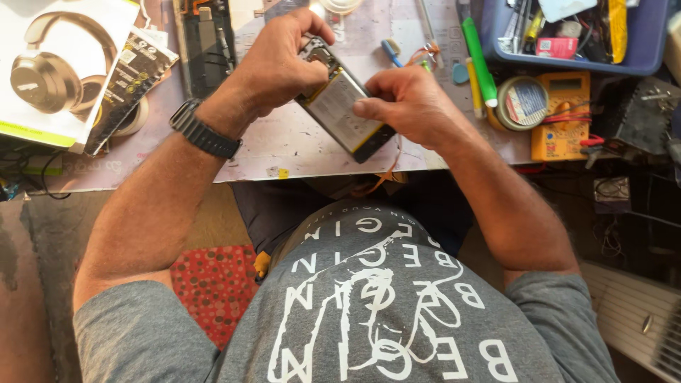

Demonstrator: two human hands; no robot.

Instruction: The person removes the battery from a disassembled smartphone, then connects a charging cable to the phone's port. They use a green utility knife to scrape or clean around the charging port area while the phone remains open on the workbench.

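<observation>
An opened smartphone (344, 106) with its back off and a grey battery showing is held over the pale work mat (284, 145). My left hand (280, 60) grips its far end, fingers curled over the top corner. My right hand (404, 103) holds its right side, thumb pressed on the battery face. A dark watch sits on my left wrist (204, 131).
A white headphone box (60, 64) lies at the far left. A blue bin (567, 32) of tools stands at the back right, with a green marker (479, 60), a tape roll (521, 103) and a yellow multimeter (564, 113) beside it. A red dotted cushion (213, 284) lies below.
</observation>
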